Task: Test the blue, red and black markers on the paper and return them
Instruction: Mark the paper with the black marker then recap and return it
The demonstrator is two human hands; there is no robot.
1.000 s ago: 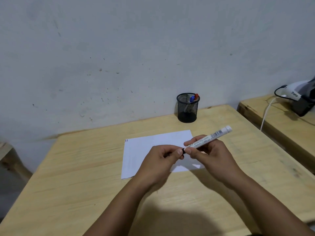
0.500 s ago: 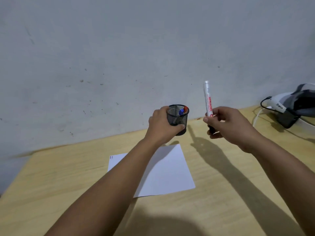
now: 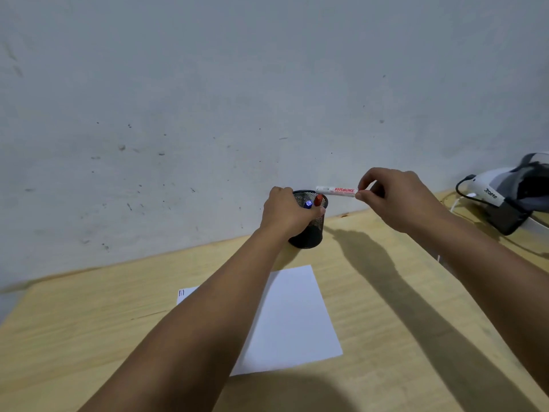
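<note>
Item 1: wooden desk [image 3: 386, 292], light grain, set against a grey-white wall [image 3: 208, 84] with small dark specks.

Item 2: black mesh pen cup [image 3: 310, 236], upright near the desk's far edge. The left hand [image 3: 286, 214] is wrapped around its left side, fingers closed on the mesh. Inside stand 2 markers: a blue marker [image 3: 308, 204] and a red marker [image 3: 318, 200], only their coloured ends showing above the rim, side by side.

Item 3: white-barrelled marker [image 3: 335, 190], held almost level just above and to the right of the cup's rim, its free end over the rim. Red lettering runs along the barrel, seen upside down; it appears to read "SNOWMAN". The right hand [image 3: 392, 197] pinches one end between thumb and fingertips, remaining fingers curled. The cap colour is hidden by the hand.

Item 4: white paper [image 3: 291, 316], 1 sheet, flat on the desk nearer the person, partly covered by the left forearm. Short red and dark strokes show at its far left corner.

Item 5: white and black device [image 3: 511, 200] with cable, on a second surface at right; its printed word is too small to read surely.
</note>
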